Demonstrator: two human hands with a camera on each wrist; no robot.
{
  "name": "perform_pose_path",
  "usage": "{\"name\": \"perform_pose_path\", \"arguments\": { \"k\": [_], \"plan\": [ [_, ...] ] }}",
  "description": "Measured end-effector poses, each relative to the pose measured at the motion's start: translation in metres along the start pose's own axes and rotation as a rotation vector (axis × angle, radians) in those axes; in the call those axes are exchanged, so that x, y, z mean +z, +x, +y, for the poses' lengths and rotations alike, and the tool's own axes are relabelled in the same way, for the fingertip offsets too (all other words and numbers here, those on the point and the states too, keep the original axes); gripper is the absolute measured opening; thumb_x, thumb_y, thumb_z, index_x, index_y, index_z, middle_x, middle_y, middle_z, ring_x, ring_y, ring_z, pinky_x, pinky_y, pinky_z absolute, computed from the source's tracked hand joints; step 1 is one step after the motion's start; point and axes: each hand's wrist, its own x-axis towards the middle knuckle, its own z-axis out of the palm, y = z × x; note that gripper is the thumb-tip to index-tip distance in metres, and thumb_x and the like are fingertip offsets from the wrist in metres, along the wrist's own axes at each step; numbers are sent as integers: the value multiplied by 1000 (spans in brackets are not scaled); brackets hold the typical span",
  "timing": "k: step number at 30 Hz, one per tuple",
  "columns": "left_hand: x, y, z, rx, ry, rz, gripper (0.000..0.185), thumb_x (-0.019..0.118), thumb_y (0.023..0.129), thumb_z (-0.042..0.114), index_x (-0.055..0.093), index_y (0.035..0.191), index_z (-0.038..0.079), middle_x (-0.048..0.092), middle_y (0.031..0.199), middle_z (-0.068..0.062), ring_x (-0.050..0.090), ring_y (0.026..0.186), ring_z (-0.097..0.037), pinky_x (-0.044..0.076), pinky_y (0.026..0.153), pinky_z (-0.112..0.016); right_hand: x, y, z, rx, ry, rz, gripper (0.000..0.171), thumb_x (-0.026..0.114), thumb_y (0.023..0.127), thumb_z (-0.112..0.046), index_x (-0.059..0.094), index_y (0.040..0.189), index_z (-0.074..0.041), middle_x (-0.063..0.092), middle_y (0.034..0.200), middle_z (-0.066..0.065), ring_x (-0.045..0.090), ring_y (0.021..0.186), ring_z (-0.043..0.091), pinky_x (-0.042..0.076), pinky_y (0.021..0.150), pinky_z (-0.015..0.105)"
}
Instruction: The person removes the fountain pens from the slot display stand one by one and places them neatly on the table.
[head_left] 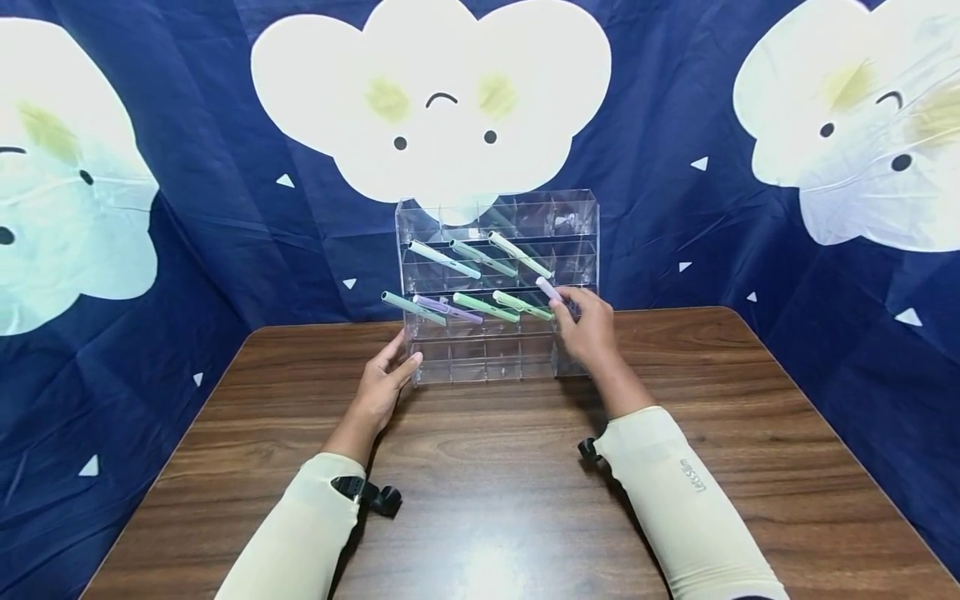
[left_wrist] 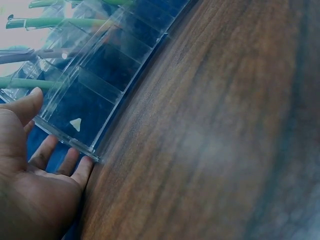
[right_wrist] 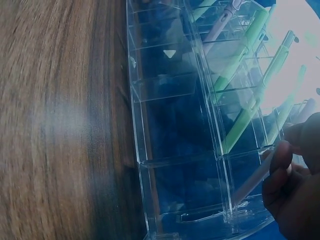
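Sleeves (head_left: 292,533) over table (head_left: 480,467) | left hand (head_left: 381,387) spread at rack (head_left: 468,367) | right hand (head_left: 591,329) pinching lilac pen (head_left: 548,289) | seven slotted pens (head_left: 486,307)

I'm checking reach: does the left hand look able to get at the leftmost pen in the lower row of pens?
Probably yes: the left hand is at the left side of the clear rack, below the leftmost pen, with nothing visible between them.
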Motion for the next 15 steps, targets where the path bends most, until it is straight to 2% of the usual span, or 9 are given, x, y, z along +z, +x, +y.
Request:
{"name": "perform_pose_path", "arguments": {
  "k": [4, 11, 15],
  "plan": [
    [0, 1, 1, -2, 15, -7, 71, 61, 111, 5, 31, 173, 16, 34, 178, -17, 39, 158, -35, 54, 99, -12, -2, 1, -2, -14, 13, 37, 22, 77, 101, -8, 79, 120, 2, 79, 117, 25, 74, 112, 44, 58, 100, 57],
    [-1, 0, 0, 3, 48, -2, 70, 63, 110, 7, 32, 173, 16, 34, 178, -16, 38, 159, -35, 53, 98, -8, -1, 4, -5, 17, 61, 60, 23, 72, 104, -5, 77, 126, 2, 78, 126, 24, 72, 122, 42, 56, 106, 56],
    [-1, 0, 0, 14, 49, -2, 70, 63, 110, 6, 33, 173, 15, 34, 178, -17, 39, 159, -36, 53, 98, -8, 0, 9, -9, -3, 87, 71, 23, 71, 104, -4, 76, 126, 3, 78, 123, 25, 72, 121, 42, 56, 106, 53]
  ]
}}
